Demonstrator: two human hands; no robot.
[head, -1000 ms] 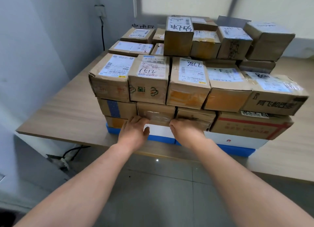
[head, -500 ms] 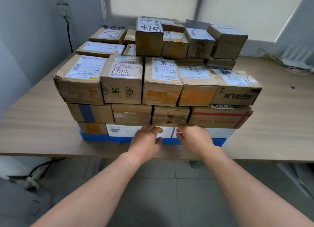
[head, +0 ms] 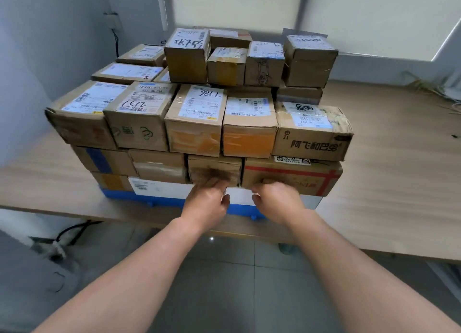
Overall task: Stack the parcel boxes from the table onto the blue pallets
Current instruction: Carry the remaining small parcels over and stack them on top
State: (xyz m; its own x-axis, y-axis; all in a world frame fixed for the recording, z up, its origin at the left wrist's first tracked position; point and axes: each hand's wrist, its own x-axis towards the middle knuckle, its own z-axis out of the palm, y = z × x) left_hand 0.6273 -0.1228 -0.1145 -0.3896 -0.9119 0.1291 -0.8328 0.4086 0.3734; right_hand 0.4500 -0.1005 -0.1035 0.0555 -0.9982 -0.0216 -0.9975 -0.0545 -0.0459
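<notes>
Here's where we're at: the boxes (head: 194,123) are all piled on the blue pallet (head: 139,200), and the pallet sits on the desk (head: 399,183) near its front edge. At the front we count 3 layers, with 5 boxes across the top one, and there's a row of 4 taller ones further back.

Both of our hands are low down at the front of the pile. Our left hand (head: 208,204) has its fingers stretched up onto the face of a small brown box (head: 214,167) in the 2nd layer. It looks like they're just touching it, not wrapped round it, but that spot is blurry.

Our right hand (head: 278,203) is just beside the left, at the lower edge of the red-taped box (head: 291,174) next door. Its fingers bend in toward the cardboard behind the knuckles, so we can't tell if it's gripping or only pushing. A white box (head: 159,187) lies under both, right on the pallet.
</notes>
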